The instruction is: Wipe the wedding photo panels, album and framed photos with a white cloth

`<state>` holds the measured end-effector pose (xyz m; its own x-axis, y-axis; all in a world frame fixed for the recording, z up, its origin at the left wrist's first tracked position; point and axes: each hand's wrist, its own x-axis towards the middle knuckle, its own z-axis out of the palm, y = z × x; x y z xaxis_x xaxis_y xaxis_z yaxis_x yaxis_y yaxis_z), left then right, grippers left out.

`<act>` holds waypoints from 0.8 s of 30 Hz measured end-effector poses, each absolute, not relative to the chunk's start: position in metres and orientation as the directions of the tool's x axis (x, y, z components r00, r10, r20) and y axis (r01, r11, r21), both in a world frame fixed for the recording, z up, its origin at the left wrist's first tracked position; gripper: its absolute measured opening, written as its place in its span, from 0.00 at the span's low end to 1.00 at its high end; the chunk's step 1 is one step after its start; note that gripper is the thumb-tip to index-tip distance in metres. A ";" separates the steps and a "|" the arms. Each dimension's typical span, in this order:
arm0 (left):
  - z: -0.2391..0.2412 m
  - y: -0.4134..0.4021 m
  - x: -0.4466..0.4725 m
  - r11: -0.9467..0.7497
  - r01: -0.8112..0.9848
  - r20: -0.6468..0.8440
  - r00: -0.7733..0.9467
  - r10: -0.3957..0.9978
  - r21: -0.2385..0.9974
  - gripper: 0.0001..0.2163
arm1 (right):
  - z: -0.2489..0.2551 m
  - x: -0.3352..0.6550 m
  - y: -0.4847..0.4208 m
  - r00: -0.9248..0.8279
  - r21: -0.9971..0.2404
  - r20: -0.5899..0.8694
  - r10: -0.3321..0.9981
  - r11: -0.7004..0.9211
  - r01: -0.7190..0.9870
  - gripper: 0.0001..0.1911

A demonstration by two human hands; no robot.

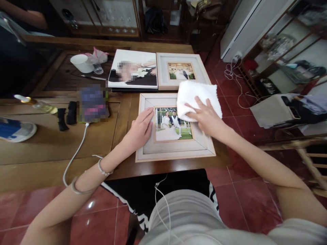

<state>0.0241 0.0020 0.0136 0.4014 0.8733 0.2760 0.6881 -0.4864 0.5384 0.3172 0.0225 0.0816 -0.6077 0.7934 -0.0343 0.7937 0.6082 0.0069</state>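
Note:
A framed wedding photo (pixel 176 149) lies flat on the wooden table (pixel 51 149) in front of me. My left hand (pixel 140 127) rests flat on the frame's left side, fingers stretched out. My right hand (pixel 205 117) presses a white folded cloth (pixel 198 95) onto the frame's upper right corner, fingers spread over the cloth.
A second framed photo (pixel 180 69) and a photo print (pixel 133 69) lie behind. A phone (pixel 93 103) with a white cable, a white cup (pixel 81 63), a bottle (pixel 38 104) and black clips (pixel 66 115) sit to the left. Red tiled floor and cluttered shelves lie to the right.

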 end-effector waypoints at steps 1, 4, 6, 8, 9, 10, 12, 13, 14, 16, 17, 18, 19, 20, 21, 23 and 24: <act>0.014 0.002 0.024 -0.485 0.689 0.274 0.402 0.874 0.538 0.23 | 0.081 0.315 0.010 -0.601 0.005 -0.058 0.797 0.602 0.799 0.38; 0.014 0.002 0.025 -0.476 0.695 0.266 0.395 0.879 0.540 0.23 | 0.089 0.312 -0.031 -0.606 -0.028 -0.128 0.785 0.608 0.793 0.37; 0.014 0.002 0.025 -0.469 0.700 0.260 0.392 0.882 0.539 0.23 | 0.102 0.317 -0.060 -0.635 -0.087 -0.181 0.751 0.631 0.771 0.37; 0.014 0.002 0.025 -0.468 0.703 0.256 0.393 0.883 0.535 0.23 | 0.118 0.325 -0.082 -0.681 -0.163 -0.222 0.698 0.662 0.731 0.38; 0.014 0.002 0.025 -0.469 0.705 0.255 0.395 0.883 0.533 0.23 | 0.126 0.329 -0.091 -0.703 -0.198 -0.234 0.672 0.675 0.711 0.38; 0.014 0.002 0.025 -0.470 0.705 0.254 0.398 0.882 0.530 0.23 | 0.133 0.332 -0.096 -0.722 -0.227 -0.234 0.651 0.686 0.692 0.37; 0.014 0.003 0.024 -0.477 0.701 0.256 0.404 0.878 0.529 0.23 | 0.142 0.335 -0.099 -0.737 -0.255 -0.238 0.632 0.691 0.676 0.35; 0.014 0.003 0.023 -0.483 0.697 0.258 0.410 0.875 0.530 0.23 | 0.142 0.335 -0.096 -0.728 -0.255 -0.240 0.642 0.682 0.685 0.35; 0.013 0.003 0.023 -0.489 0.692 0.259 0.417 0.871 0.531 0.23 | 0.140 0.334 -0.090 -0.707 -0.246 -0.242 0.664 0.663 0.707 0.36; 0.012 0.004 0.022 -0.500 0.682 0.264 0.427 0.865 0.533 0.23 | 0.128 0.330 -0.071 -0.646 -0.216 -0.224 0.730 0.609 0.763 0.38; 0.012 0.005 0.021 -0.504 0.680 0.267 0.430 0.862 0.532 0.23 | 0.120 0.327 -0.059 -0.606 -0.199 -0.194 0.771 0.574 0.794 0.39; 0.012 0.005 0.021 -0.507 0.679 0.271 0.431 0.861 0.531 0.23 | 0.111 0.325 -0.045 -0.568 -0.186 -0.148 0.809 0.542 0.820 0.39; 0.012 0.006 0.021 -0.509 0.679 0.274 0.431 0.860 0.529 0.23 | 0.101 0.323 -0.030 -0.531 -0.174 -0.092 0.843 0.511 0.842 0.40; 0.012 0.006 0.021 -0.511 0.678 0.276 0.432 0.858 0.528 0.23 | 0.093 0.320 -0.015 -0.494 -0.161 -0.031 0.869 0.484 0.860 0.40; 0.012 0.006 0.021 -0.513 0.676 0.277 0.434 0.857 0.529 0.23 | 0.085 0.317 -0.001 -0.467 -0.151 0.031 0.884 0.466 0.872 0.40; 0.013 0.005 0.022 -0.513 0.673 0.273 0.437 0.857 0.533 0.23 | 0.075 0.311 0.020 -0.451 -0.130 0.115 0.885 0.463 0.877 0.41; 0.014 0.005 0.022 -0.509 0.673 0.269 0.435 0.859 0.536 0.23 | 0.072 0.307 0.027 -0.467 -0.116 0.129 0.875 0.481 0.869 0.41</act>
<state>0.0220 0.0051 0.0143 0.4351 0.8592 0.2694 0.6734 -0.5091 0.5360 0.3073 0.0268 0.0723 -0.4667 0.8749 0.1292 0.8693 0.4807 -0.1155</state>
